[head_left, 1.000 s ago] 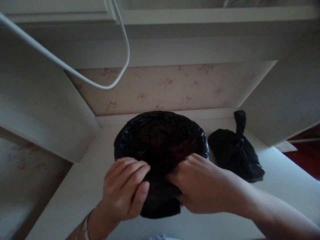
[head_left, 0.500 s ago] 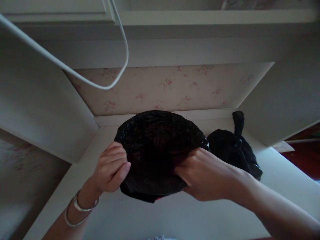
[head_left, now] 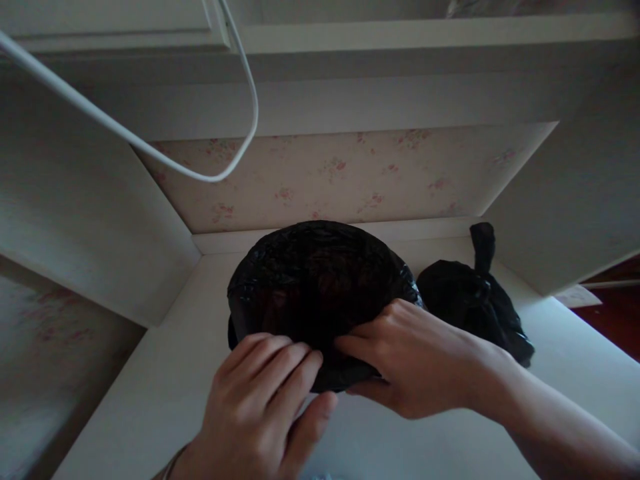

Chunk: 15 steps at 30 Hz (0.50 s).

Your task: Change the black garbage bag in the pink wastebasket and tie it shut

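Note:
A black garbage bag point(head_left: 330, 257) lines a round, open-topped bin on the white surface, its edge folded over the rim. The bin's own body is hidden by the bag and my hands. My left hand point(head_left: 265, 393) has its fingers hooked over the front-left rim, with the thumb on the near side, gripping the bag edge. At the front right, my right hand point(head_left: 400, 360) pinches the bag over the rim, fingers inside and thumb outside. Its fingertips are partly lost in the dark interior.
A tied black bag point(head_left: 475, 300) sits right of the bin, its knotted end upright. A white cable point(head_left: 170, 160) hangs in a loop at upper left. White panels point(head_left: 565, 187) flank the surface, with floral wallpaper point(head_left: 310, 173) behind and a shelf edge point(head_left: 425, 37) above.
My left hand has moved from the bin's left side toward me and rightward, onto the front rim. The bag flap hanging at the front is now covered. My right hand stays nearly in place.

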### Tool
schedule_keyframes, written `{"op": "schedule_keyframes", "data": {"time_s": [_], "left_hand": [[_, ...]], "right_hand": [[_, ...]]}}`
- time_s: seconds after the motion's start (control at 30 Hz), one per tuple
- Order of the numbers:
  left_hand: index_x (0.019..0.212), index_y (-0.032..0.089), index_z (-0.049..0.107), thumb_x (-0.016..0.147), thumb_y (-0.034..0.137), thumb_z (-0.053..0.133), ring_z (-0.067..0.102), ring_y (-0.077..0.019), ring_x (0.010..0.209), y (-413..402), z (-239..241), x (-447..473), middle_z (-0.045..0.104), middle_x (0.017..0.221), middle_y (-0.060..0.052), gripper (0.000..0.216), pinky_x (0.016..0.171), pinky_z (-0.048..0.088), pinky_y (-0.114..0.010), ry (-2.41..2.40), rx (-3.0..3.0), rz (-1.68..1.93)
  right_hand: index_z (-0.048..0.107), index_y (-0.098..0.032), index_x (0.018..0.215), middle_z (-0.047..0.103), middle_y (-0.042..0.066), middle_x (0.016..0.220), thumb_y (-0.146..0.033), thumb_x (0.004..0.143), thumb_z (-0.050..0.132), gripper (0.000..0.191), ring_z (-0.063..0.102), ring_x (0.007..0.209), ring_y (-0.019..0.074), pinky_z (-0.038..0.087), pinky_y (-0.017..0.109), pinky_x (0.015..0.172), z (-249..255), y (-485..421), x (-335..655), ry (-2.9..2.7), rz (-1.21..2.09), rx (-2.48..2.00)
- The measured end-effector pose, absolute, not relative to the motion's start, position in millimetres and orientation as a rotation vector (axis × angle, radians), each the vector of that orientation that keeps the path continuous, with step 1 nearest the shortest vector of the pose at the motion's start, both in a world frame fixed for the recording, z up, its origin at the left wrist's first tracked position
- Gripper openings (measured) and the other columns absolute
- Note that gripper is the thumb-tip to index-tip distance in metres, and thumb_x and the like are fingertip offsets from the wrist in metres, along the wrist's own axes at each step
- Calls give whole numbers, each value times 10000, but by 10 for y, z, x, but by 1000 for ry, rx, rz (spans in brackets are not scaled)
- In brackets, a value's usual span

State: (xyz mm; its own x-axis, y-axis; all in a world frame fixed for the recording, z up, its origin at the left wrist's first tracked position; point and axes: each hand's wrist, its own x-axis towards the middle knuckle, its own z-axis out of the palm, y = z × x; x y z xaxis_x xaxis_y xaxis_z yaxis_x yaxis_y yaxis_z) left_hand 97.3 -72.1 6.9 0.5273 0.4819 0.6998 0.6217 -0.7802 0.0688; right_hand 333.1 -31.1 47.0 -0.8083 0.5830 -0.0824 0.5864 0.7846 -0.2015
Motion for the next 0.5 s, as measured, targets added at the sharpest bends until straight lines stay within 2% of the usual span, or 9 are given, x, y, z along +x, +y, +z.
{"op": "schedule_keyframes", "data": {"time_s": [0.07,0.13,0.2,0.23,0.3,0.37,0.5], "left_hand": [[821,154,684,943,251,584,629,-214,682,-712,17,1040,714,726,-58,185,678,455,-397,-967,-2547,-1043],[658,196,573,932,227,577,528,-185,551,-611,-45,1003,583,564,-19,276,586,378,-385,-952,-2523,-1034],[615,214,498,911,172,561,456,-166,508,-461,-93,881,501,514,3,306,556,332,-372,-907,-2523,-1096],[617,215,483,897,134,552,442,-160,505,-381,-105,801,491,510,9,300,556,331,-366,-872,-2539,-1146],[636,213,476,875,70,532,459,-156,525,-232,-105,633,505,521,14,284,578,366,-360,-799,-2617,-1223],[673,206,502,872,41,524,525,-168,594,-131,-73,505,558,567,4,259,632,426,-368,-760,-2731,-1222],[831,176,628,863,24,584,632,-202,765,-203,35,538,711,762,-39,162,769,501,-407,-817,-2720,-1221]], "right_hand": [[710,-206,1076,771,65,922,-466,894,682,319,718,819,250,472,334,673,505,-341,3315,2941,-391,943],[703,-213,1149,773,63,1010,-476,864,724,388,712,961,262,503,383,857,528,-333,3355,2977,-390,927],[712,-208,1170,770,75,1081,-494,825,763,451,681,1100,287,428,457,1060,531,-295,3428,2999,-328,980],[725,-201,1147,771,84,1084,-494,813,771,447,673,1126,298,392,480,1103,526,-273,3464,2982,-291,1024],[751,-187,1052,783,98,992,-475,816,756,372,701,1053,308,437,479,1044,513,-241,3513,2890,-236,1092],[758,-178,960,778,103,856,-429,842,716,281,730,905,308,501,433,865,499,-236,3517,2797,-183,1096],[738,-163,838,753,101,738,-302,854,662,159,729,713,284,416,349,615,456,-289,3423,2766,-79,1020]]}}
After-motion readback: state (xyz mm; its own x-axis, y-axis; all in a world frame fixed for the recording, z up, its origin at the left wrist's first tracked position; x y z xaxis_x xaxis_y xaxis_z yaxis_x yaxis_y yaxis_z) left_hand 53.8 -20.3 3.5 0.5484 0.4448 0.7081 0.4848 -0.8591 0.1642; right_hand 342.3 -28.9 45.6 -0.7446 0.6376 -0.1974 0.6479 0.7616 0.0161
